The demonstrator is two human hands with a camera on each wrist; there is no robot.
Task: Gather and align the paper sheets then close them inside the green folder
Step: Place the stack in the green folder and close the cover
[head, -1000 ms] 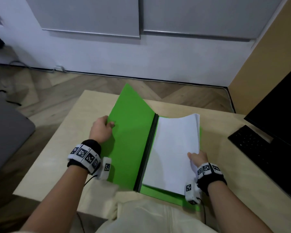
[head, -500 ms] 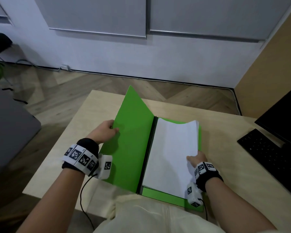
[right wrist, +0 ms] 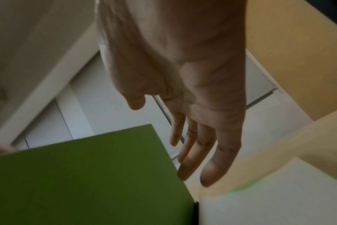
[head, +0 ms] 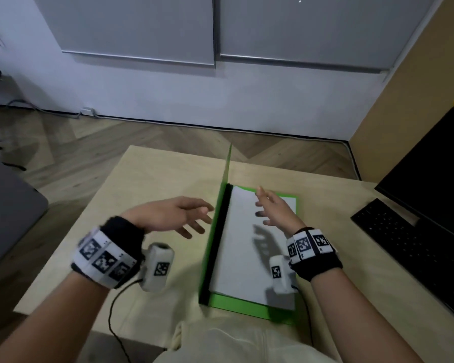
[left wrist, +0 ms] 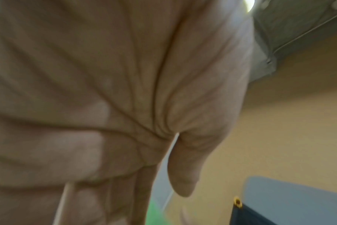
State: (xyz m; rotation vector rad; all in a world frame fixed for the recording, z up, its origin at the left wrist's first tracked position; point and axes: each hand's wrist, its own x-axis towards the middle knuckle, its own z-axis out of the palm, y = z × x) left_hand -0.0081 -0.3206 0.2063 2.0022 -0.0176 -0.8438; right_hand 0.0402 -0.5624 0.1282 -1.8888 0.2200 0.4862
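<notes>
The green folder (head: 237, 306) lies on the desk with its front cover (head: 228, 166) standing almost upright, seen edge-on beside the black spine (head: 219, 239). A squared stack of white paper sheets (head: 243, 247) rests on the folder's back half. My left hand (head: 194, 218) is left of the cover, fingers straight and reaching its outer face; whether they touch it I cannot tell. My right hand (head: 266, 205) hovers over the sheets with spread fingers, holding nothing. The right wrist view shows the cover's inner face (right wrist: 87, 175) beside the straight fingers (right wrist: 212, 152).
A black keyboard (head: 409, 247) and a dark monitor (head: 435, 174) stand at the right on the pale wooden desk (head: 147, 179). A grey seat (head: 8, 210) is off the desk's left edge. A black cable (head: 113, 310) hangs from my left wrist.
The cover has swung up from a wide-open tilt to nearly vertical. My left hand has let go of its edge. My right hand has lifted off the paper's right edge and opened.
</notes>
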